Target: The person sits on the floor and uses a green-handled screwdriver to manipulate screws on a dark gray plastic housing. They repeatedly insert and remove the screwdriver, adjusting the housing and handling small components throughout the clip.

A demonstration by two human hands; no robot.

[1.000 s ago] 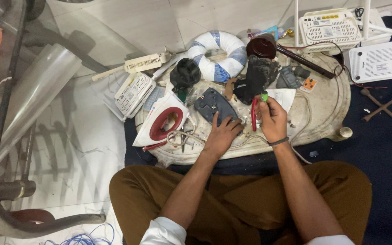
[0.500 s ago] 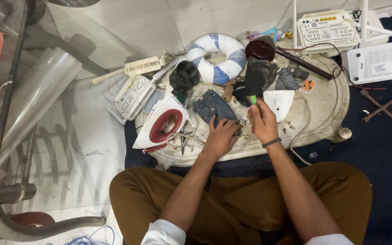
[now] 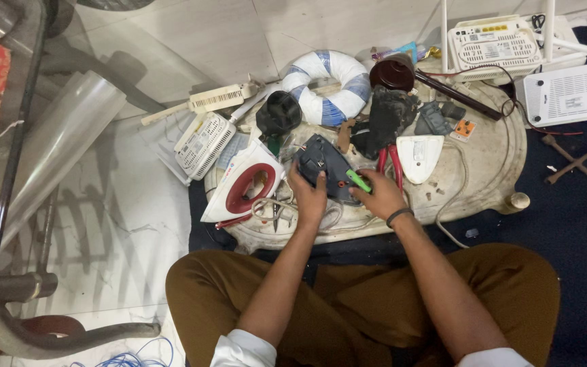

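Observation:
I sit cross-legged at a low oval white table (image 3: 490, 163). My left hand (image 3: 308, 196) grips the near edge of a dark blue iron base part (image 3: 324, 163) lying on it. My right hand (image 3: 382, 196) holds a small tool with a green handle (image 3: 358, 181), its tip against the same dark part. Red-handled pliers (image 3: 390, 160) lie just beyond my right hand. A white and red iron shell (image 3: 242, 183) rests to the left of my left hand. A white pointed iron cover (image 3: 419, 155) lies to the right.
A blue-and-white wound coil ring (image 3: 331, 85), black parts (image 3: 388, 115) and a dark round cap (image 3: 392, 73) crowd the table's far side. White router boxes (image 3: 494, 44) sit at the back right, another router (image 3: 202, 143) on the left. A cross-shaped wrench (image 3: 579, 163) lies on the dark mat.
My right hand came down from holding the red pliers and green tool upright and now presses the green tool onto the dark part; the pliers lie on the table. My left hand stayed on the part.

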